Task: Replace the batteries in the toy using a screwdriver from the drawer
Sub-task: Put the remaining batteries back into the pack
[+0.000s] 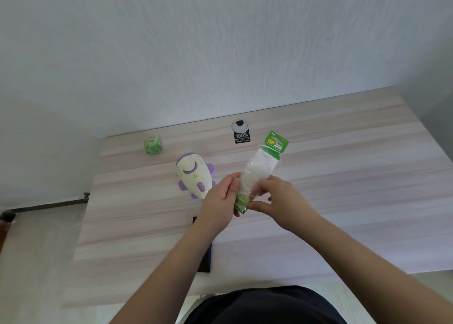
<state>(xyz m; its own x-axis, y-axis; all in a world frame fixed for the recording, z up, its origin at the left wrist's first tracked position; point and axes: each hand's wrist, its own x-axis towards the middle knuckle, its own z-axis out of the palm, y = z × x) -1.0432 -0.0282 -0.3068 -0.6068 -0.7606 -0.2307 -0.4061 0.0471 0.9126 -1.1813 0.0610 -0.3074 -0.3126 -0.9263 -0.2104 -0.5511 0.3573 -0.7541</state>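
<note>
Above the desk point(343, 176): battery pack point(261, 169), long axis running away and rightward; both hands grip its near end, right hand point(279, 201) fingers pinching batteries point(241, 202), left hand point(220, 201) alongside. Toy point(193, 175) lies just left.

A pale, wood-grain laminate desk point(318, 201) stands vs. a white, lightly textured wall point(196, 42), its far edge flush w/ the wall. A round silver cable grommet w/ black centre point(240, 126) sits in the desktop near that edge, a black "100%" sticker point(242, 137) just below it. At left, a dark metal bar point(49, 205) runs beside the desk over a pale floor point(29, 262). Soft, even daylight, approx. shadowless, fills the room.
</note>
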